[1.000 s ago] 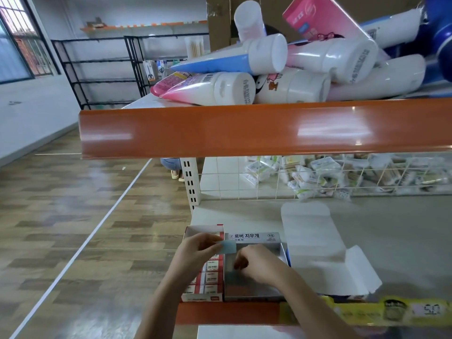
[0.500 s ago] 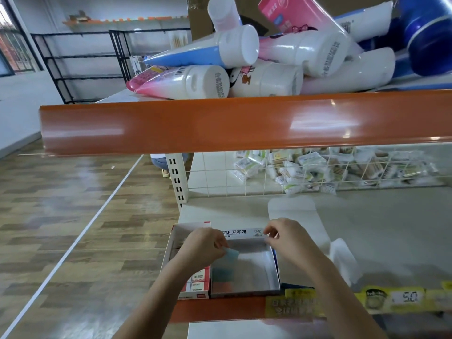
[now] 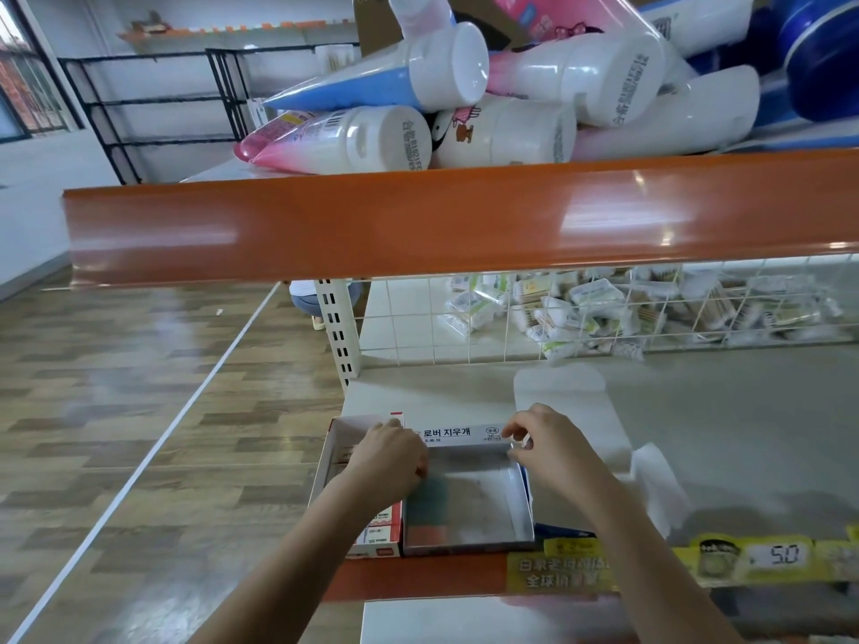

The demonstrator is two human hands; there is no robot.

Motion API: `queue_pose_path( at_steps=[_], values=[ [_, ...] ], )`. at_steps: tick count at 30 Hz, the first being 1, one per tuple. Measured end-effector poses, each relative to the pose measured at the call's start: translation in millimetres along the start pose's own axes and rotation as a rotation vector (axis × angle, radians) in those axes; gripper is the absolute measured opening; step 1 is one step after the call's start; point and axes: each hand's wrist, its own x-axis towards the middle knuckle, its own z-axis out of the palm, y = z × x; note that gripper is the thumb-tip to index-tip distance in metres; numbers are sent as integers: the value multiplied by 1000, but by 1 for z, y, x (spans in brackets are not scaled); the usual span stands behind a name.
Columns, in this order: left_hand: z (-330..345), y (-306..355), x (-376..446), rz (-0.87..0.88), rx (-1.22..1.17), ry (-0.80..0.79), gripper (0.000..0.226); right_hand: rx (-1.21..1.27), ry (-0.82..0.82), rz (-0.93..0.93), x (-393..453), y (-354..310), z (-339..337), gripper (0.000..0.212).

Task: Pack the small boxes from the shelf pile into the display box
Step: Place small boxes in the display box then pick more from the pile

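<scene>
- Display box: an open grey tray at the front edge of the lower shelf, its back wall printed with Korean lettering, its white lid flap lying flat on the shelf behind it.
- Small boxes: red-and-white packets stacked in a second open carton that touches the display box on its left side.
- Left hand: rests over the seam between the carton and the display box, fingers curled downward; whether they hold anything cannot be told, as the fingertips are hidden.
- Right hand: at the back right corner of the display box, thumb and forefinger pinching the corner of its wall, remaining fingers curled.
- Upper shelf: orange front lip, loaded with pink, blue and white tubes lying on their sides.
- Wire mesh: backs the lower shelf; wrapped packets are piled behind it.
- Price strip: yellow label on the lower shelf edge.
</scene>
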Motion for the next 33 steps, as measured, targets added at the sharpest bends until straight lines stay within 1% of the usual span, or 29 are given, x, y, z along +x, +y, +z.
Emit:
queue_pose_path(
  at_steps=[10,15,21,27,31,33],
  values=[
    [4,5,7,4,153,-25,26,-15,-47,-48,-3,-2,1,26],
    [8,4,8,7,205,-32,24,-1,-44,-32,-4,-4,-3,28],
    [11,2,5,31,195,15,27,22,-34,15,-9,-7,-5,28],
    [13,0,5,74,171,44,26,38,7,92,-9,-12,-6,32],
    [5,-1,10,141,163,98,24,20,4,90,-12,-15,-6,23],
    [-3,2,17,172,108,132,25,24,14,80,-13,-17,-10,16]
  ],
)
